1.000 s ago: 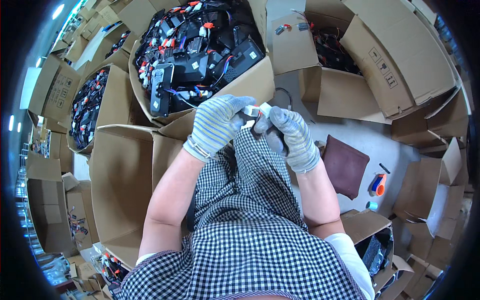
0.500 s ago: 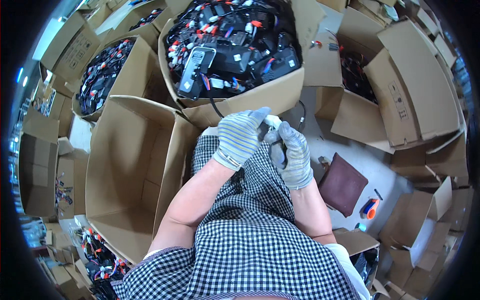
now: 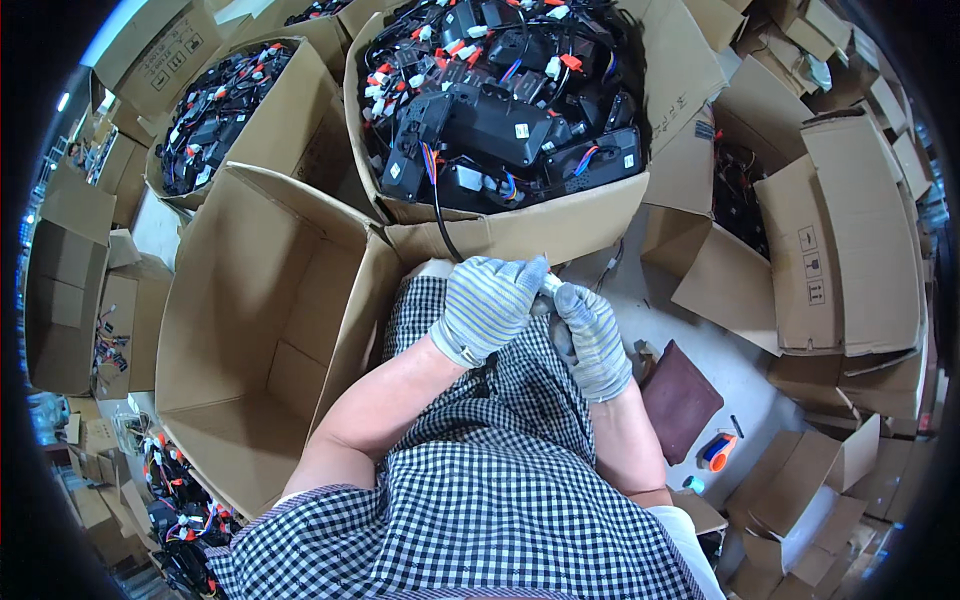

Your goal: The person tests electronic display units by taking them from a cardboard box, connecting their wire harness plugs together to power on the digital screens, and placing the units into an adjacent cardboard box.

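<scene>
Both hands meet at frame centre, just above the lap. Left hand [image 3: 487, 303] in a striped knit glove is curled tight, fingers wrapped around a small pale part [image 3: 551, 284]. Only the tip of that part pokes out between the two gloves (too little shows to say what it is). Right hand [image 3: 592, 335], same kind of glove, is closed around the lower side, fingertips touching the left glove. Both grips narrow, both on the same piece.

Just above the hands, at top centre: a big open cardboard box [image 3: 520, 232] heaped with black electronic modules [image 3: 505, 125] and wiring with red and white connectors. A black cable [image 3: 440, 225] hangs over its front wall and drops toward the left hand.

Left of centre: an empty open carton [image 3: 265, 330], flaps up, its right wall beside the left forearm.

Upper left: a second box of harnesses [image 3: 215, 105], same sort of contents.

Right side: several open cartons [image 3: 850, 240], one holding dark parts.

Lower right on the grey floor: a dark brown flat pad [image 3: 680, 400] near the right elbow, and beyond it a small orange-and-blue tool [image 3: 717, 452].

The person wears a black-and-white checked garment [image 3: 480, 500], filling the bottom centre.
</scene>
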